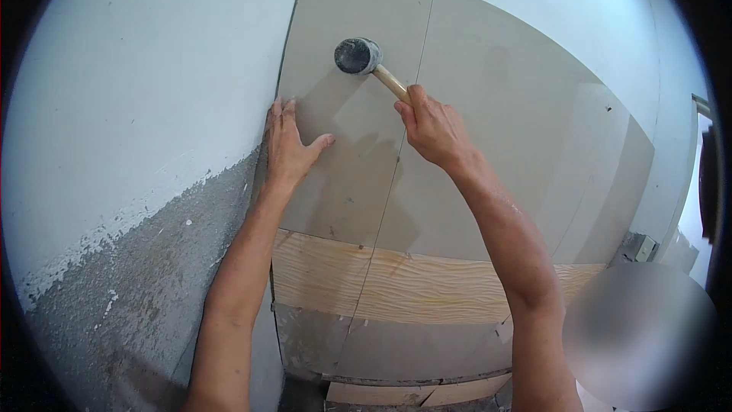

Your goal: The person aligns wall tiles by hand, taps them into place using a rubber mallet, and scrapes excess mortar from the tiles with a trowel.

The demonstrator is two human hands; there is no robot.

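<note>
My right hand (436, 126) is wrapped round the wooden handle of a rubber mallet (357, 56). The mallet's dark round head, whitish round its side, is held up in front of the upper left wall tile (358, 8). Whether the head touches the tile, I cannot tell. My left hand (291, 145) has its fingers and thumb spread at the left edge of that beige tile, near the corner with the white side wall. A narrow joint runs down between this tile and the larger beige tile surface (518, 152) to its right.
Below the beige tiles runs a wavy, wood-coloured tile band (435, 288), with grey tiles (423, 347) beneath it. Rough bare cement (137, 297) covers the lower left wall. A small box (645, 248) is on the right wall. A blurred round patch hides the lower right.
</note>
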